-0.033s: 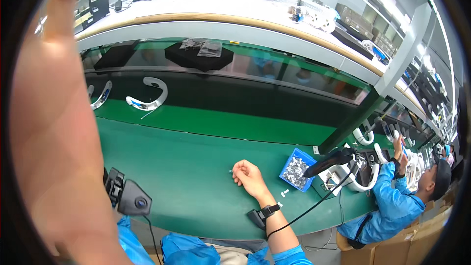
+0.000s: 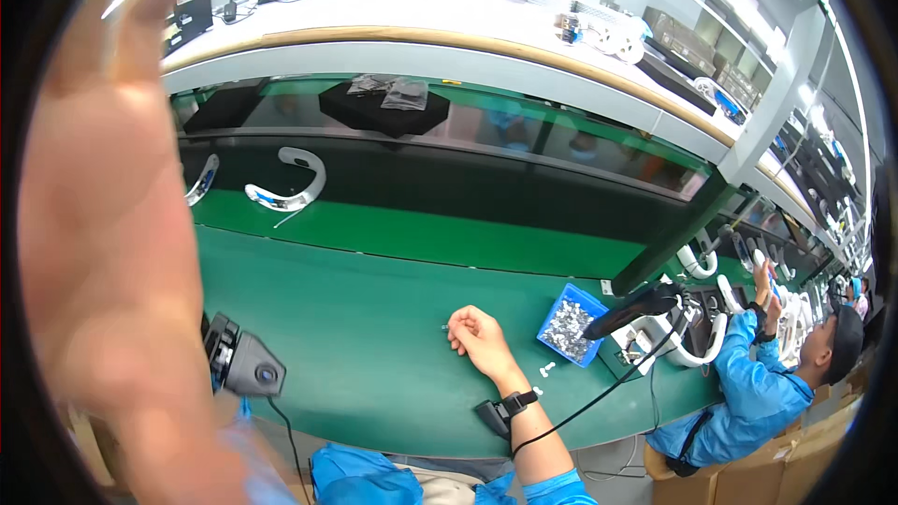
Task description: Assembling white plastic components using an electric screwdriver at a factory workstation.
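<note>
Swept nearer the left rim lower down, the left forearm (image 2: pixel 154 393) has shifted since the earlier frame, and the rest of the view has slipped slightly rightward. The left hand (image 2: pixel 112 159) looms blurred and close, so I cannot tell whether its fingers are spread or pressed together, or whether it holds anything. For the work, that changes little: the right hand (image 2: pixel 479 339) keeps its place over the green desk (image 2: pixel 374 309), fingers curled in, apparently pinching a tiny grey piece (image 2: pixel 445 327) that pokes out at the tips.

A black strap (image 2: pixel 516 403) circles the right wrist, and a dark boxy device (image 2: pixel 253 367) sits just beside the left forearm. To the right of the right hand, loose white pieces (image 2: pixel 547 369) lie near a blue bin (image 2: pixel 586 298) heaped with small grey and white parts (image 2: pixel 565 328). Well apart, toward the desk's far side at the left, I see a white curved shell (image 2: pixel 316 180). Over on the right, a co-worker in blue (image 2: pixel 753 376) has raised hands among similar shells.
</note>
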`<state>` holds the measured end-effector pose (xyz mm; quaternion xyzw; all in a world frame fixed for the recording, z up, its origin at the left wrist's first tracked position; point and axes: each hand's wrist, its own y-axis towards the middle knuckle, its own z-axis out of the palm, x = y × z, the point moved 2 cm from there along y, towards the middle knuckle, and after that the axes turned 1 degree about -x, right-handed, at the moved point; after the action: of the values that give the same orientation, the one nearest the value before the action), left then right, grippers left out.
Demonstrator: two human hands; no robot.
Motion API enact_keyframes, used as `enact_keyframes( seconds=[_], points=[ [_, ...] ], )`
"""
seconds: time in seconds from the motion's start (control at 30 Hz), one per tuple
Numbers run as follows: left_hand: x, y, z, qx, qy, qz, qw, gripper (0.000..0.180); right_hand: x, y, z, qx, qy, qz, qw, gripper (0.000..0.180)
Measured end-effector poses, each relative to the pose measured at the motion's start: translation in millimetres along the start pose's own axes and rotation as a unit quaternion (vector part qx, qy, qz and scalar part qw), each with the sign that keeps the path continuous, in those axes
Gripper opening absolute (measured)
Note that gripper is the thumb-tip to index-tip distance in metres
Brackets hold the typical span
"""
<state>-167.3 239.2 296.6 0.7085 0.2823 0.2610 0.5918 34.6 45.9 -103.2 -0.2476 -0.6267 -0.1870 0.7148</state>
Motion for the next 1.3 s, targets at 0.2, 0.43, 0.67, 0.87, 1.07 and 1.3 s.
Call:
enact_keyframes(
  seconds=[0.2,0.43,0.67,0.87,1.07,1.3],
  points=[
    [45.9,-58.3,-19.5,-0.032,0.069,-0.241,0.967,0.036,0.3,-3.7,-16.0,-0.004,-0.007,-0.019,1.000,0.004],
    [169.7,-245.5,-76.9,0.071,0.166,-0.518,0.836,0.024,12.1,-2.2,-5.2,-0.021,-0.023,0.004,0.999,0.007],
    [236.1,-344.7,-39.2,0.239,0.417,-0.416,0.772,0.035,14.1,-3.0,-2.6,-0.044,-0.037,-0.001,0.998,0.009],
    [283.9,-395.2,11.1,0.379,0.530,-0.417,0.634,0.045,6.6,-4.9,-18.5,-0.072,0.005,-0.018,0.997,0.008],
    [288.9,-379.4,16.1,0.368,0.486,-0.438,0.660,0.034,4.7,-0.7,-15.8,-0.035,0.061,-0.047,0.996,0.009],
    [194.3,-263.6,51.9,0.207,0.135,-0.596,0.764,0.029,11.6,-2.2,-14.8,-0.054,0.048,-0.031,0.997,0.009]
  ],
)
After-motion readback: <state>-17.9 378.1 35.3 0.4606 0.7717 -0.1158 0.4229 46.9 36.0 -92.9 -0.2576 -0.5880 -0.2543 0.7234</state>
